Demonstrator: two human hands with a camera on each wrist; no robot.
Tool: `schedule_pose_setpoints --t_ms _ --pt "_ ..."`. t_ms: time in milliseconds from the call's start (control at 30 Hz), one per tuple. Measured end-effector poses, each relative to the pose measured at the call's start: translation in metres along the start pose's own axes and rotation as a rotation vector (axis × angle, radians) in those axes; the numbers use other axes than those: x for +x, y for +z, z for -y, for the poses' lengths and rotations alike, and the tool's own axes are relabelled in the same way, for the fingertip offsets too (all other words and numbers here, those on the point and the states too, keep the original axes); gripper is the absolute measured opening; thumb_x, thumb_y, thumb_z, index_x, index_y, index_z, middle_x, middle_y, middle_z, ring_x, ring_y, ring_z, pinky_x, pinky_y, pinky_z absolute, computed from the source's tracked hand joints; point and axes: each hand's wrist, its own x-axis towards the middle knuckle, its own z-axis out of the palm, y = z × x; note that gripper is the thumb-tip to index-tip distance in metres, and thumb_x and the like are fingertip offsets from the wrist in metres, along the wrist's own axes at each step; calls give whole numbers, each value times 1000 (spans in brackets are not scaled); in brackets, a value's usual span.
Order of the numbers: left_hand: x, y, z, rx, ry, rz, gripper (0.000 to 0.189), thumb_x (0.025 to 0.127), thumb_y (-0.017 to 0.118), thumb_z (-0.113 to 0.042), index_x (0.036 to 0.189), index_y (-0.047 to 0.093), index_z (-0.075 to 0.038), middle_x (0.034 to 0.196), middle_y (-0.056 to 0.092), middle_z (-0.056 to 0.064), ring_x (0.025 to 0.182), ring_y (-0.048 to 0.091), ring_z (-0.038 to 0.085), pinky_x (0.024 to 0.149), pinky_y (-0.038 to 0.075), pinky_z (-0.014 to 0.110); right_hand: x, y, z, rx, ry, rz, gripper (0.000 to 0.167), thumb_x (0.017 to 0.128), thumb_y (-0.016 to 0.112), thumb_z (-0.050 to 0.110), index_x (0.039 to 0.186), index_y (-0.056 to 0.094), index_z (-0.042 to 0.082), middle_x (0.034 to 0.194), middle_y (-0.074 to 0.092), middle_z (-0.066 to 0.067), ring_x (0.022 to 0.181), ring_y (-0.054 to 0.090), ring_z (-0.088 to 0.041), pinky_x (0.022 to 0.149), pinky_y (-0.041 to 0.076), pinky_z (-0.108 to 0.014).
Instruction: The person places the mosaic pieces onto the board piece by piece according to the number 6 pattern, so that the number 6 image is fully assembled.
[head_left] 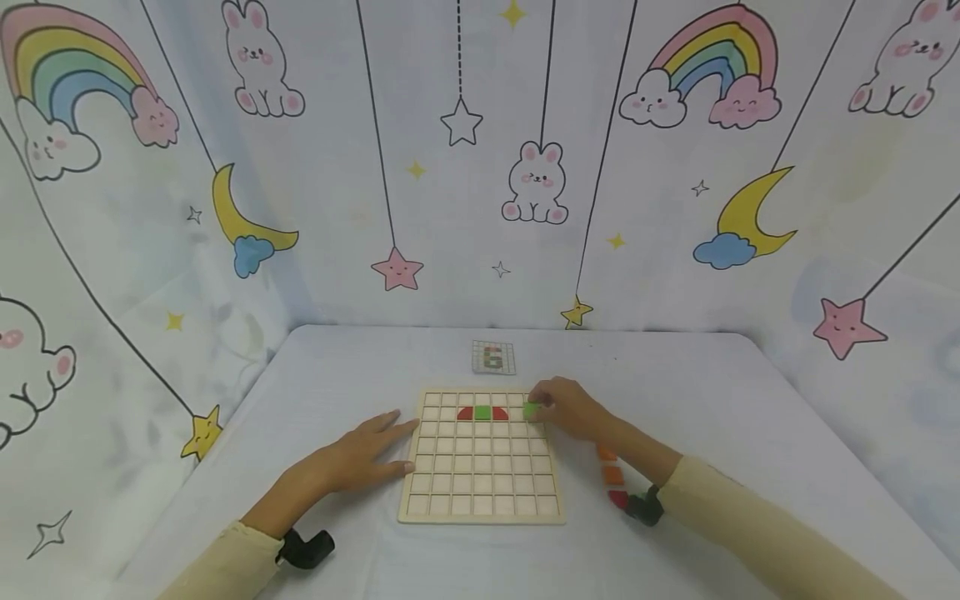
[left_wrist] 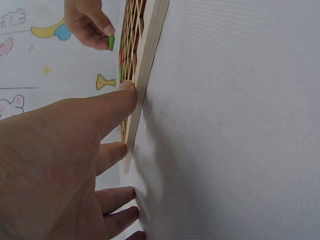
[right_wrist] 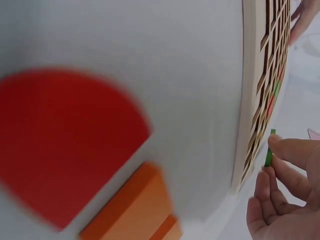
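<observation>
A smooth red piece [right_wrist: 65, 145], a blurred quarter-circle, fills the lower left of the right wrist view, with a thick-edged orange block [right_wrist: 137, 205] just beside it. In the head view, the board [head_left: 480, 523], pale wood cut into a grid of square cells, lies at lower centre on the white cloth of the tabletop [head_left: 337, 367]. Near its top, a square green tile [head_left: 482, 413] sits between two curved red pieces. The right hand [head_left: 573, 410] has a narrow grip, thumb and fingers pinching a thin green square [head_left: 531, 411] at the board's upper right; whether it touches the wood I cannot tell. The left hand [head_left: 360, 458] has a wide grip, fingers spread, fingertips against the board's left edge. A flat gridded card [head_left: 493, 357] lies just above the board.
</observation>
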Motion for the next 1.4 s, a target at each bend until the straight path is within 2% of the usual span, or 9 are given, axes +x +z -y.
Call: schedule_pose_setpoints --t_ms 267,433,600,767,1033,1400 --pt "3 1 1 6 -17 10 74 101 66 -53 163 42 -21 170 29 25 156 29 49 122 31 68 11 20 30 37 -33 -13 15 94 78 11 108 76 5 105 70 -6 103 65 -24 96 56 -48" --pt "3 1 1 11 -20 15 74 101 65 -54 164 42 -21 170 28 24 156 28 48 121 32 69 17 32 44 22 -98 -22 14 95 77 7 108 76 2 105 72 -7 105 66 -24 97 57 -47" --pt "3 1 1 5 -16 18 74 101 65 -54 164 41 -21 170 28 24 156 28 49 121 31 69 22 41 55 3 -185 -14 13 94 75 2 107 76 0 99 71 -7 92 61 -19 84 58 -39" --pt "3 1 2 1 -16 13 74 102 65 -54 164 42 -22 171 28 24 156 28 48 121 31 69 25 49 67 26 -210 19 14 93 76 2 107 75 -2 98 69 -8 88 57 -16 76 55 -30" --pt "4 2 4 1 -27 14 73 101 65 -56 164 42 -24 171 28 22 157 28 47 122 31 69 23 60 74 12 -177 65 14 96 74 3 110 76 -2 101 65 -9 90 57 -17 79 56 -31" --pt "3 1 4 3 -28 13 74 101 65 -56 164 41 -24 171 27 23 156 28 49 122 30 69 20 60 80 -23 -210 87 17 94 76 0 110 76 -5 107 73 -13 102 67 -25 89 61 -38"
